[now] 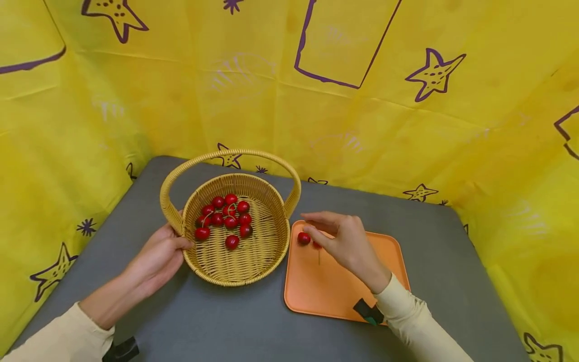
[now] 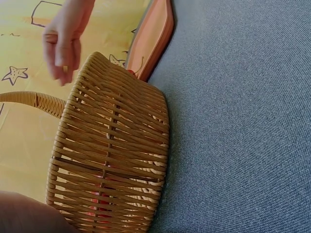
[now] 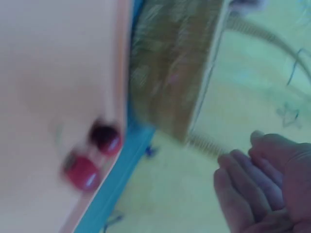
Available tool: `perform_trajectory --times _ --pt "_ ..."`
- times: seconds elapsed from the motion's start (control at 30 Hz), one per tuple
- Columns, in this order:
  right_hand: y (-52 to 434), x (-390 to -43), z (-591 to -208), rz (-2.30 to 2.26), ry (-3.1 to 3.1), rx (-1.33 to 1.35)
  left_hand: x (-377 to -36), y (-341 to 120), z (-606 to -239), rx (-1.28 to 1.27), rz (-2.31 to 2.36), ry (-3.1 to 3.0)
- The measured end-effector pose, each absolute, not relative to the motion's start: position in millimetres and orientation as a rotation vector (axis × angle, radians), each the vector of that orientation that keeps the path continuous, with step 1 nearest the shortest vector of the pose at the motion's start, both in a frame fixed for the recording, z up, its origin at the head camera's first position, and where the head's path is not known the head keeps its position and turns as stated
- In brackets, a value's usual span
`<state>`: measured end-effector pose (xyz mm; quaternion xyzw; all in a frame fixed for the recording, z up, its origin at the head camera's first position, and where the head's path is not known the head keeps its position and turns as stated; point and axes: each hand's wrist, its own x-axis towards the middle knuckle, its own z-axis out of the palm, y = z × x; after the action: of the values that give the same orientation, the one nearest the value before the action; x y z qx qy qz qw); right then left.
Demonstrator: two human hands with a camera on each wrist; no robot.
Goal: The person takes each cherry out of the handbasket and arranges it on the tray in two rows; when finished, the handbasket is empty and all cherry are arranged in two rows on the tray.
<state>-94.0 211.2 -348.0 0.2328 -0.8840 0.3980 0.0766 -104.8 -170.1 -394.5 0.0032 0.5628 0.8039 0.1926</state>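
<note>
My left hand (image 1: 159,254) grips the left side of a round wicker basket (image 1: 267,231) near the foot of its tall handle, thumb at the rim. Inside the basket lie several red cherries (image 1: 230,221), some with stems. Over the left part of an orange tray (image 1: 334,299), my right hand (image 1: 350,241) hovers with relaxed fingers. Two cherries are on that tray: one cherry (image 1: 303,238) shows fully, while a stemmed cherry (image 1: 317,245) is partly covered by the hand. In the right wrist view both cherries (image 3: 82,172) lie apart from the fingers (image 3: 240,194), which hold nothing.
The tray stands just right of the basket on a grey cloth-covered table (image 1: 217,322). A yellow curtain (image 1: 253,110) with purple star drawings rises behind the table and along both sides. The basket's handle (image 1: 235,152) arches high over its far side.
</note>
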Motion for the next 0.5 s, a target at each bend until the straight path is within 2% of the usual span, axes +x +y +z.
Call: perform_trajectory --times 0.13,0.33,0.5 --pt "179.8 -96.5 -344.5 1.302 -2.644 0.902 -105.2 -169.6 -393.5 0.002 2.253 1.580" --pt "133.7 -119.2 -350.4 1.368 -2.708 1.191 -103.5 -171.0 -393.8 -0.004 2.258 1.577" --pt "108.5 -138.3 -361.9 1.242 -2.815 1.363 -104.4 -169.9 -393.4 0.009 2.263 1.571"
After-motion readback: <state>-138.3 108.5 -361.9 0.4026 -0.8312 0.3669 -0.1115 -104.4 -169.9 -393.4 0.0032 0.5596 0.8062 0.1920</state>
